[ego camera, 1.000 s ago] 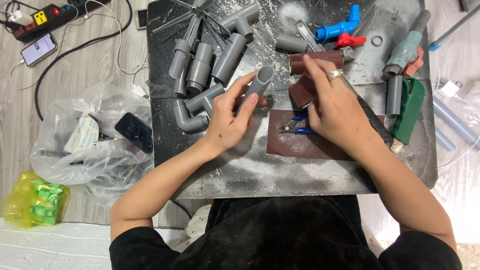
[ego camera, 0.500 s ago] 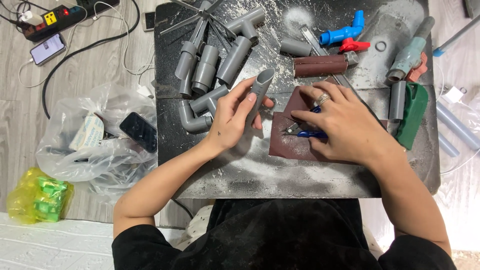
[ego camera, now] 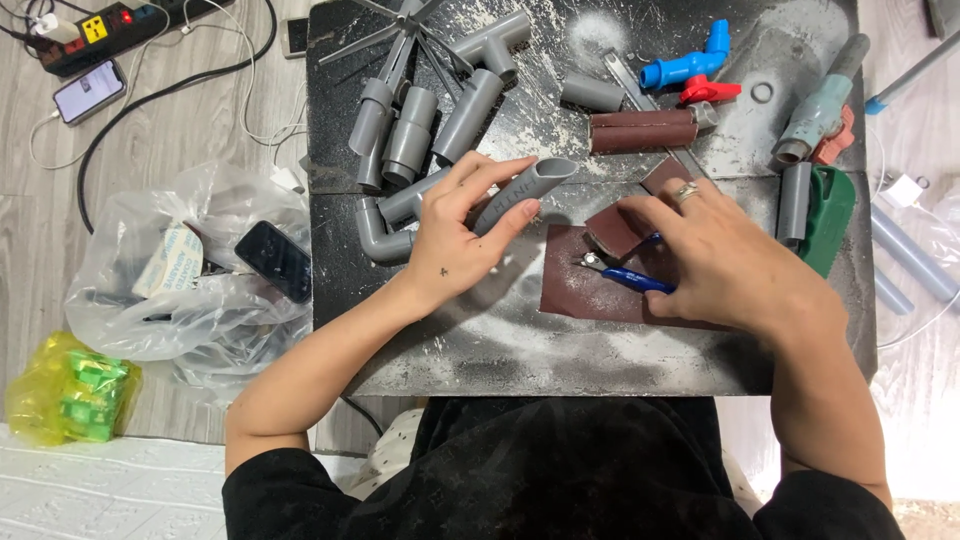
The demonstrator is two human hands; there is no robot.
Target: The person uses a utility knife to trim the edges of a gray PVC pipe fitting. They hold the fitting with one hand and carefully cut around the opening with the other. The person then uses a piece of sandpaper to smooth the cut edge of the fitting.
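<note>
We take this for a makeshift plumbing work spot set up on a home floor: a dusty black board (ego camera: 480, 340) on wood-look flooring (ego camera: 150, 160), strewn with grey pipe fittings (ego camera: 415, 135), a blue valve (ego camera: 690, 65), and sandpaper sheets (ego camera: 590, 285). A power strip (ego camera: 110, 25), charging phone (ego camera: 90, 90) and plastic bags (ego camera: 170, 310) lie beside it.

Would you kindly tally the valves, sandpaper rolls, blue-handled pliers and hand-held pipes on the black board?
Valves: 2 (blue valve, grey-green valve)
Sandpaper roll: 1
Blue-handled pliers: 1
Grey pipe held in the left hand: 1
Total: 5
</note>
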